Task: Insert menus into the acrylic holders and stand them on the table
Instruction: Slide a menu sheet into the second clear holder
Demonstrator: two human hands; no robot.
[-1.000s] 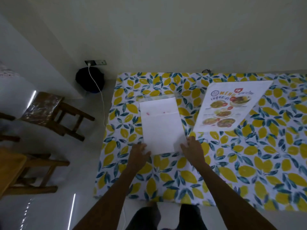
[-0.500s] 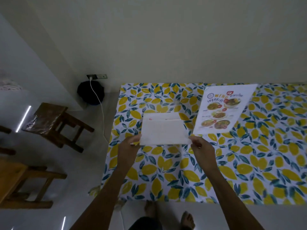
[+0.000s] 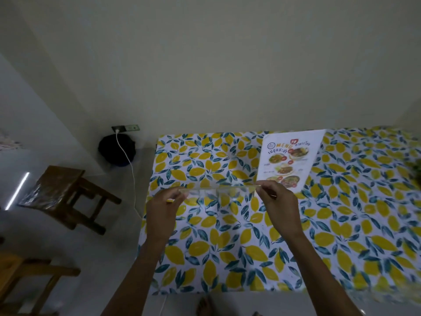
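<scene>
Clear acrylic holder (image 3: pixel 218 190) is up off the table (image 3: pixel 341 236), seen nearly edge-on, long axis running left-right btwn both hands. Left hand (image 3: pixel 163 215) pinches its left end w/ fingertips, right hand (image 3: pixel 281 208) pinches the right end; both grasping the holder, neither free. Lemon-print cloth shows through it. It hangs over the table's left half, nearer the far edge than the near one.

Menu (image 3: pixel 289 160) lies flat, face up, at the far edge, just beyond and to the right of the right hand, its near corner close to that hand's knuckles but not touching as far as I can tell. So menu sits right-and-away from the grip; right hand is clearly the nearer one to fetch it, imo, while left keeps the holder. Which edge has the holder's slot I can't tell
</scene>
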